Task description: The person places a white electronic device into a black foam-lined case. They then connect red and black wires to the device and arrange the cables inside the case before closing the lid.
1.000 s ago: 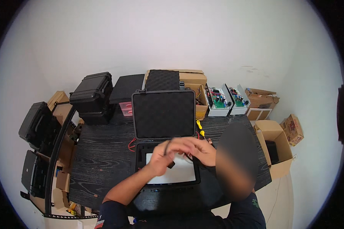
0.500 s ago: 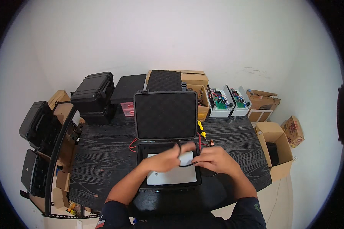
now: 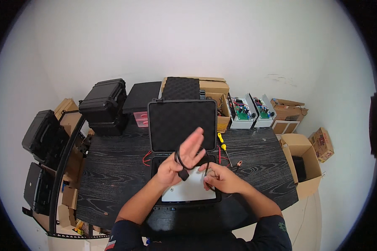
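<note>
A black cable point(image 3: 178, 155) is looped round the palm of my left hand point(image 3: 170, 170), whose fingers stretch upward. Near that thumb sits the cable's black end piece point(image 3: 183, 175). My right hand point(image 3: 224, 179) pinches another stretch of the cable between thumb and fingers. Both hands are above an open black hard case point(image 3: 218, 200) with dark foam point(image 3: 176, 119) in its raised lid. In its base lies a white panel point(image 3: 184, 195), partly hidden by my hands. To the right of my right hand lies a copper-coloured clip point(image 3: 239, 163).
Yellow-handled screwdrivers point(image 3: 220, 137) and red wires point(image 3: 146, 158) lie beside the case on the black table point(image 3: 109, 175). Behind are more black cases point(image 3: 102, 102), a pink drawer unit point(image 3: 141, 119) and open circuit-board housings point(image 3: 242, 113). A cardboard box point(image 3: 306, 184) stands right of the table.
My left hand has turned up and its fingers have straightened, with the cable round it. My right hand has moved slightly left and down. The copper-coloured clip has shifted right.
</note>
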A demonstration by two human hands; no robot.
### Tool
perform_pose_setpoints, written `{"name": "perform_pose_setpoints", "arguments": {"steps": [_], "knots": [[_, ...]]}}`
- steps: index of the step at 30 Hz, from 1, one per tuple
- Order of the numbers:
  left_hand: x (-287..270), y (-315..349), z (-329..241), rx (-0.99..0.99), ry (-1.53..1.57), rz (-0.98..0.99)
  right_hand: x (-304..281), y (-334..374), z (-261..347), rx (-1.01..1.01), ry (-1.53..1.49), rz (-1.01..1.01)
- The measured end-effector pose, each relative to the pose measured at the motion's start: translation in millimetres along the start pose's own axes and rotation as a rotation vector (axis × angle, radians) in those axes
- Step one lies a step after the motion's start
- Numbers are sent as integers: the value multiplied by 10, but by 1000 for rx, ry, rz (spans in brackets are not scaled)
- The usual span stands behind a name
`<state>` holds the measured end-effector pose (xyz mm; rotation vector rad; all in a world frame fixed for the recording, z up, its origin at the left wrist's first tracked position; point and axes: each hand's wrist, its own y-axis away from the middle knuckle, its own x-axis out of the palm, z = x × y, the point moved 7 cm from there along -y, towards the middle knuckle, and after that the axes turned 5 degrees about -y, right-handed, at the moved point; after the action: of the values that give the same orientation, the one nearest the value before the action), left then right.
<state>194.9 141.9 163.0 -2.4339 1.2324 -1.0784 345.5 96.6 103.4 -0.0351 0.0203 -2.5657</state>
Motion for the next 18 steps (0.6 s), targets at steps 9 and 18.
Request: {"name": "perform_pose_setpoints", "arguments": {"steps": [9,18], "knots": [[-478,-3,129,-30,-391,-213,217,241,636,-117,711,144],[111,428,620,-794,-374,741,-362,123,944,-390,783,-253]]}}
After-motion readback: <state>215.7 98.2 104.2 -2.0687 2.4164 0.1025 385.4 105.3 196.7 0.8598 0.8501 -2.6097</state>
